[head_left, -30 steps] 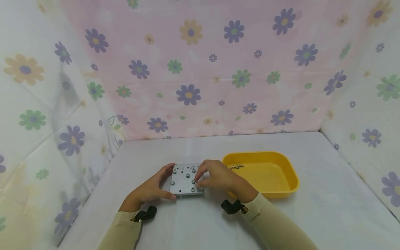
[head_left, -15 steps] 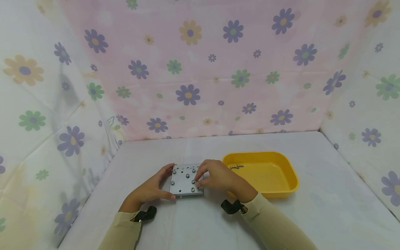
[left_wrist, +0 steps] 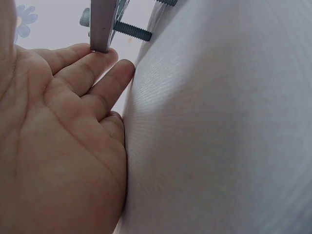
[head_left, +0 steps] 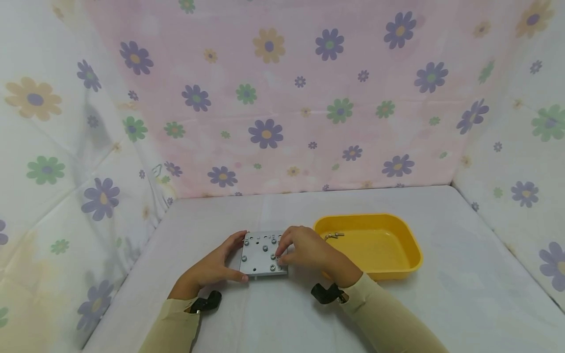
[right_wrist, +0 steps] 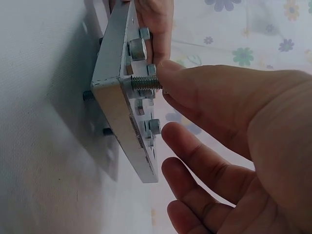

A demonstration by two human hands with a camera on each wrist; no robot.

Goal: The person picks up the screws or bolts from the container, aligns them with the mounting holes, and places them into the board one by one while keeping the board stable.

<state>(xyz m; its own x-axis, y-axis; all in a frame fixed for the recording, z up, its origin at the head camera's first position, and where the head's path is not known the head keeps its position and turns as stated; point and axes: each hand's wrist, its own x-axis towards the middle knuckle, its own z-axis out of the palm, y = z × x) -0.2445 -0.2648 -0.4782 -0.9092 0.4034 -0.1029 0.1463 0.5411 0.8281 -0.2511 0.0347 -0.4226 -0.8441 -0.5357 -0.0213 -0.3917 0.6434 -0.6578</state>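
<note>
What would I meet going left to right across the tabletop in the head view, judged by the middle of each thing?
Left hand → metal plate → right hand → yellow tray.

Flowered cloth (head_left: 291, 113) hangs round 3 sides of a white tabletop (head_left: 463, 289) — pink behind, whitish flanking.

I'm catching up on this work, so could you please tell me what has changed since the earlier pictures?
Nothing visibly changed: the left hand still holds the metal plate, the right hand, pinching a screw, stays at its right side, and the yellow tray hasn't moved.
</note>
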